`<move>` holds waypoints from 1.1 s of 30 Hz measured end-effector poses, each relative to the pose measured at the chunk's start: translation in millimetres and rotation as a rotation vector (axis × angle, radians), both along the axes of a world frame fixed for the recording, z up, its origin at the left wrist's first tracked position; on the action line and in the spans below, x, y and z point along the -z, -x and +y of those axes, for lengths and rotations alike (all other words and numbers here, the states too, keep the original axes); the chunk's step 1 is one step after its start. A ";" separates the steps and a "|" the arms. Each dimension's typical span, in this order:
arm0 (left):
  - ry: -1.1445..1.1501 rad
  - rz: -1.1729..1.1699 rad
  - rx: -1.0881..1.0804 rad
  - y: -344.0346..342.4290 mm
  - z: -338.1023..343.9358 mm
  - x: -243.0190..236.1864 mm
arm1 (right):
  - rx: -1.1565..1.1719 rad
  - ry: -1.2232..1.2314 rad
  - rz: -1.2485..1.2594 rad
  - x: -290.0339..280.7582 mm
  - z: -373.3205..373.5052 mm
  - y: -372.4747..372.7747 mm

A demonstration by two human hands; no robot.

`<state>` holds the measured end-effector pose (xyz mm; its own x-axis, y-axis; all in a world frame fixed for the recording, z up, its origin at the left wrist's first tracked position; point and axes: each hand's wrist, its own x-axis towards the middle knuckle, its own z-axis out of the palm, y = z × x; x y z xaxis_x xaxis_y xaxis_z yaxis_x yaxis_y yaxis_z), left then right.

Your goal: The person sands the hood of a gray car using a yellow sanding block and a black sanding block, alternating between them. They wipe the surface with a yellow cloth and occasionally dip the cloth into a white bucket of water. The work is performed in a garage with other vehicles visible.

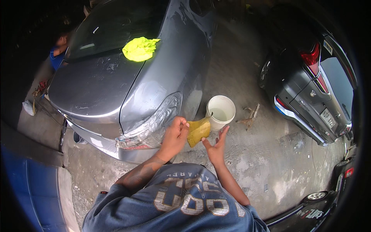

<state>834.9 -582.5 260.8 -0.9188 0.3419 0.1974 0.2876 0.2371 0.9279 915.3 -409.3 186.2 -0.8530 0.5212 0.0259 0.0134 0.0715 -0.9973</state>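
A yellow-brown sheet of sandpaper (pixel 199 132), slightly bent, is pinched at its left edge by my left hand (pixel 176 135). My right hand (pixel 215 149) is open, fingers spread, with its thumb at the sheet's lower right edge. Just beyond the sheet stands a white bucket (pixel 211 120) with cloudy liquid inside. To the left is the rear corner of a grey car (pixel 154 91). Its tail light (pixel 156 116) is covered with clear film and newspaper. Dull, whitish patches mark the paint around it.
A neon-yellow cloth (pixel 140 49) lies on the car near the rear window. Wooden pieces (pixel 250 116) lie right of the bucket. A dark car (pixel 305 89) stands at right, another black vehicle (pixel 313 212) at lower right. A person in blue (pixel 57 56) is beyond the grey car.
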 end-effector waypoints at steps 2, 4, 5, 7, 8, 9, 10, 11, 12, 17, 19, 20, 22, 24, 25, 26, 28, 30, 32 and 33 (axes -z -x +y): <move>0.115 0.040 -0.057 1.6 5.9 -4.6 | 0.083 -0.521 0.173 -15.0 5.5 -4.2; 0.157 0.035 -0.047 1.2 8.0 1.7 | -0.260 -0.705 0.250 -24.4 10.8 -2.8; 0.192 0.014 0.010 2.4 7.2 -4.5 | -0.416 -0.758 0.268 -36.3 6.1 -1.5; -0.058 -0.249 0.030 10.2 0.7 -10.4 | -0.622 -0.702 0.379 -41.4 -2.2 14.2; -0.189 -0.376 0.044 16.2 -1.7 -14.5 | -0.649 -0.740 0.407 -42.8 -2.5 18.2; -0.332 -0.579 0.072 26.6 -12.8 -22.4 | -0.675 -0.778 0.435 -46.5 -2.0 20.9; -0.347 -0.629 0.093 39.2 -24.0 -30.4 | -0.695 -0.821 0.460 -50.6 -1.3 25.3; -0.356 -0.680 0.112 50.9 -36.7 -38.1 | -0.695 -0.842 0.460 -53.1 -2.2 31.8; -0.364 -0.732 0.132 61.3 -47.7 -44.1 | -0.694 -0.864 0.457 -56.3 -3.2 40.0; -0.069 -0.533 0.379 114.3 -79.4 -87.1 | -0.373 -0.427 0.400 -54.3 -47.9 80.3; 0.192 -0.102 0.274 155.3 -94.5 -119.8 | -0.147 -0.406 0.246 -12.0 -49.0 96.8; 0.320 0.160 0.169 174.4 -99.5 -140.2 | -0.024 -0.342 0.208 -1.9 -48.7 104.2; 0.455 0.559 0.130 224.8 -107.2 -162.1 | 0.112 -0.233 0.189 -13.5 -59.6 118.5; 0.719 1.050 -0.040 291.6 -115.7 -145.1 | 0.104 -0.166 0.199 -49.2 -89.3 135.5; 0.825 1.087 -0.099 313.0 -111.4 -140.4 | 0.089 -0.359 0.285 -48.5 -106.9 148.8; 0.838 1.025 -0.089 328.1 -107.8 -135.2 | 0.085 -0.557 0.368 -48.0 -121.8 161.2; 0.876 0.906 -0.077 357.0 -102.3 -128.9 | -0.103 -0.711 0.265 -40.1 -166.5 165.5; 0.751 1.061 -0.070 366.3 -101.5 -117.3 | -0.267 -0.726 0.225 -56.9 -207.2 145.8; 0.677 1.059 0.030 358.2 -95.9 -116.5 | -0.212 -0.713 0.202 -61.2 -232.0 135.7; 0.623 1.110 0.188 345.8 -96.1 -112.9 | -0.188 -0.711 0.189 -60.6 -238.8 136.2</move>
<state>489.1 -678.5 373.7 -0.2939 0.7580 0.5823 0.9070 0.4135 -0.0805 779.1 -648.0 246.8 -0.8733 0.1706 0.4564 -0.2294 0.6825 -0.6940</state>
